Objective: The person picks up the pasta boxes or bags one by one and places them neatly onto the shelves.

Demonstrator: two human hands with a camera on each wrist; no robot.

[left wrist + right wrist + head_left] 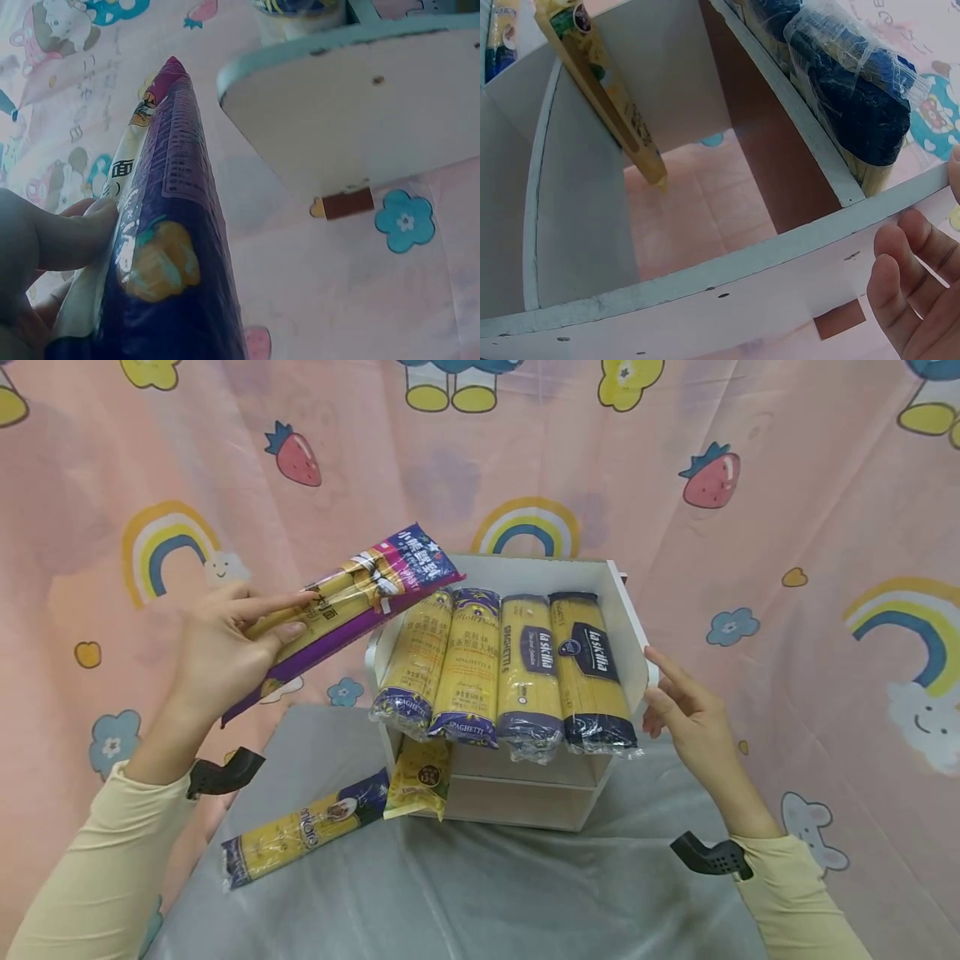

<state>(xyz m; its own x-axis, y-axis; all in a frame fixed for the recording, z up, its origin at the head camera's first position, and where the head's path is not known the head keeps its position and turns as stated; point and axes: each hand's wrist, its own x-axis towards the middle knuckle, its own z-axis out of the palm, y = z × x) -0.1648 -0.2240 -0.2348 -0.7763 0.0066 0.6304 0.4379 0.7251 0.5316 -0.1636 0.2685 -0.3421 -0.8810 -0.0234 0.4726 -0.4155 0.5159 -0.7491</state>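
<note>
My left hand (225, 643) grips a pasta packet (352, 589) with a purple side and a pink and blue end, raised and slanting up at the left of a white shelf (491, 797). In the left wrist view, the thumb presses the packet's pale face beside its purple side (184, 195). My right hand (693, 710) holds the edge of the shelf's right side panel (633, 627), with several fingers (889, 277) against its outer face in the right wrist view. Several spaghetti packs, including a dark-labelled one (592, 668), lie side by side on the top tier.
A yellow packet (420, 777) leans out of the lower left compartment. Another spaghetti pack (307, 827), blue at both ends, lies on the grey cloth (450, 893) left of the shelf. Behind hangs a pink patterned curtain (420, 460).
</note>
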